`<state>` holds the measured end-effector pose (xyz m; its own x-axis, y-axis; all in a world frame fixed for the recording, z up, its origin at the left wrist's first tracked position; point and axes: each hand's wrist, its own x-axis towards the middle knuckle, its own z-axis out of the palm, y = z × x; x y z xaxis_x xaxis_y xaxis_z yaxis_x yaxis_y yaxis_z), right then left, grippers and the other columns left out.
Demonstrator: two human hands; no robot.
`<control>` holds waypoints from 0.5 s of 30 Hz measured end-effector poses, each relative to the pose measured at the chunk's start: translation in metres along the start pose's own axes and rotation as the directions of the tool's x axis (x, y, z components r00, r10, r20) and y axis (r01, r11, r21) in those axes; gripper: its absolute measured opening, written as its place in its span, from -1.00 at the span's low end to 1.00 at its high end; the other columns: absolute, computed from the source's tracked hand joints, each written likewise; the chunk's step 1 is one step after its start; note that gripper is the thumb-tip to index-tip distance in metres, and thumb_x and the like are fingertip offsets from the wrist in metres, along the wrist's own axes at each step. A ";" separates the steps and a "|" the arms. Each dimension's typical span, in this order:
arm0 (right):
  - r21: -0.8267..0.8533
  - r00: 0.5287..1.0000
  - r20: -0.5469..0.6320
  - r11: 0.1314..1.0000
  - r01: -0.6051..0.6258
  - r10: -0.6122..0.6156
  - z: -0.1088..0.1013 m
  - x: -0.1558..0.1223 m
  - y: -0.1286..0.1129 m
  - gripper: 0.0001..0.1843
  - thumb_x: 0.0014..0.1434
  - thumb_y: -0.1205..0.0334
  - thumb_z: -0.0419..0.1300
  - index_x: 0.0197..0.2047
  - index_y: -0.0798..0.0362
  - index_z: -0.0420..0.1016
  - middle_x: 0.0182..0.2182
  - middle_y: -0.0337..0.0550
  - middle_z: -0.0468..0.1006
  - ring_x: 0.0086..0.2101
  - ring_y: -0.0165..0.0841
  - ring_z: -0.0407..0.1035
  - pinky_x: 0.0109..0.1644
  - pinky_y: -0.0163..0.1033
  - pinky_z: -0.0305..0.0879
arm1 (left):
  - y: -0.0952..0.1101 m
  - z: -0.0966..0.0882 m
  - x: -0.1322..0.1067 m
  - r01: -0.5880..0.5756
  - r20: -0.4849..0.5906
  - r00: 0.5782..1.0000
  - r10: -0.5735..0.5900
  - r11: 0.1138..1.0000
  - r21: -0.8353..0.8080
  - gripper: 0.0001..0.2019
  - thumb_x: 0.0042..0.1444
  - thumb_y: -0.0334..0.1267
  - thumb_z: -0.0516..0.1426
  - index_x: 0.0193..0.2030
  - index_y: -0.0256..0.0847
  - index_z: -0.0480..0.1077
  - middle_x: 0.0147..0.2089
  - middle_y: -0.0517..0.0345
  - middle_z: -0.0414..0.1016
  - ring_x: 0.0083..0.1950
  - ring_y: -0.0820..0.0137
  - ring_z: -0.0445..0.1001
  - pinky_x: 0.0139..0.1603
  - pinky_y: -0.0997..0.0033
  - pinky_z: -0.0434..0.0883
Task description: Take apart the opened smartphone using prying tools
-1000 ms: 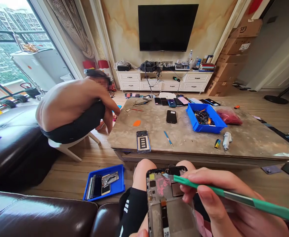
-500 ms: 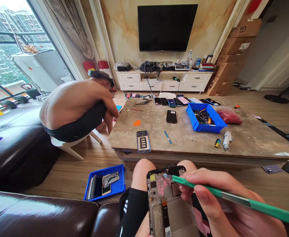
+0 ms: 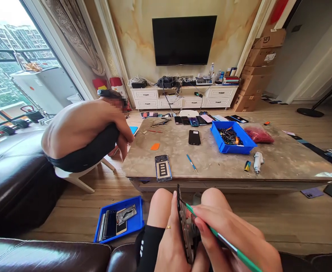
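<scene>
Your left hand (image 3: 170, 243) grips the opened phone (image 3: 185, 234) short of the near edge of the table (image 3: 177, 145); its fingers lie along the phone's left side, apparently to brace the thin frame against tool pressure. The phone stands steeply tilted, almost edge-on to your view, with its inner side turned right, probably to present it to the other hand. Your right hand (image 3: 230, 226) pinches the green tool (image 3: 241, 257) between thumb and forefinger near the tip, a grip suited to fine control. The tip is at the phone's far end; contact cannot be confirmed. The curl of the remaining right fingers cannot be told. At the table's near left lies the phone panel (image 3: 163, 168), with the blue pen-shaped tool (image 3: 191, 162) to its right, presumably placed for short reach. Farther right, the blue bin (image 3: 235, 150) contains small parts (image 3: 228, 136).
</scene>
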<state>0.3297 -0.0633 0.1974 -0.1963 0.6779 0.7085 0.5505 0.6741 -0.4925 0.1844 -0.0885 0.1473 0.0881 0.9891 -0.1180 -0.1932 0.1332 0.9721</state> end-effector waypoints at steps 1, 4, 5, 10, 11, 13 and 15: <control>0.009 0.999 -0.035 1.000 0.014 -0.013 0.005 -0.002 0.001 -0.80 0.33 0.42 0.19 0.00 0.05 0.51 -0.20 -0.20 0.63 -0.29 -0.42 0.57 -0.03 -0.38 0.53 | 0.001 0.001 0.000 -0.028 -0.050 0.998 0.032 0.997 0.067 -0.39 0.25 -0.06 0.18 0.42 -0.03 0.20 0.34 -0.05 0.39 0.38 -0.04 0.30 0.33 -0.13 0.37; 0.012 0.988 -0.144 0.999 0.051 -0.049 0.019 -0.008 0.001 -0.75 0.34 0.38 0.21 0.07 0.07 0.51 -0.17 -0.16 0.65 -0.23 -0.33 0.59 0.02 -0.28 0.56 | 0.008 -0.002 0.013 -0.104 -0.158 0.977 0.144 0.966 0.238 -0.33 0.20 -0.04 0.23 0.40 -0.16 0.21 0.28 -0.20 0.42 0.27 -0.05 0.43 0.19 -0.18 0.48; 0.002 0.983 -0.181 0.999 0.045 -0.044 0.023 -0.009 0.000 -0.75 0.34 0.36 0.23 0.08 0.07 0.51 -0.16 -0.14 0.65 -0.22 -0.31 0.60 0.02 -0.26 0.56 | 0.016 -0.007 0.023 -0.124 -0.174 0.969 0.176 0.954 0.275 -0.30 0.18 -0.04 0.25 0.41 -0.18 0.20 0.23 -0.21 0.46 0.23 -0.07 0.47 0.12 -0.18 0.52; 0.004 0.953 -0.297 0.998 -0.062 0.060 0.034 -0.008 -0.008 -0.75 0.31 0.38 0.23 0.04 0.03 0.56 -0.17 -0.15 0.66 -0.23 -0.26 0.61 -0.11 -0.26 0.62 | 0.114 -0.078 0.132 -0.158 -0.164 0.967 0.196 0.963 0.220 -0.43 0.32 -0.16 -0.01 0.41 -0.34 0.19 0.01 -0.20 0.57 0.23 -0.15 0.46 -0.11 -0.13 0.54; 0.026 0.952 -0.295 0.997 -0.074 0.078 0.033 -0.007 -0.007 -0.73 0.30 0.40 0.22 0.05 0.01 0.55 -0.16 -0.15 0.66 -0.23 -0.26 0.61 -0.12 -0.25 0.62 | 0.139 -0.097 0.158 -0.077 -0.104 0.990 0.092 0.987 0.140 -0.44 0.27 -0.21 0.03 0.38 -0.38 0.23 -0.04 -0.22 0.59 0.18 -0.20 0.49 -0.17 -0.16 0.55; 0.070 0.959 -0.270 0.995 -0.067 0.084 0.028 -0.004 -0.003 -0.70 0.29 0.44 0.21 0.06 0.01 0.53 -0.17 -0.17 0.65 -0.23 -0.27 0.60 -0.13 -0.26 0.62 | 0.178 -0.133 0.200 0.117 -0.007 0.993 -0.117 0.993 0.000 -0.43 0.21 -0.28 0.08 0.37 -0.31 0.26 -0.05 -0.19 0.60 0.14 -0.25 0.51 -0.23 -0.20 0.56; 0.107 0.970 -0.234 0.993 -0.038 0.063 0.020 -0.002 0.004 -0.68 0.26 0.47 0.20 0.04 0.02 0.53 -0.21 -0.18 0.65 -0.25 -0.31 0.59 -0.15 -0.31 0.59 | 0.196 -0.157 0.223 0.104 0.045 0.994 -0.098 0.983 -0.152 -0.46 0.23 -0.32 0.03 0.37 -0.20 0.29 -0.02 -0.12 0.60 0.15 -0.27 0.49 -0.23 -0.23 0.56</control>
<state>0.3159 -0.0562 0.1833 0.0340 0.6312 0.7749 0.4673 0.6753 -0.5706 0.0130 0.1683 0.2802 0.1509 0.9674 -0.2033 -0.3289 0.2430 0.9126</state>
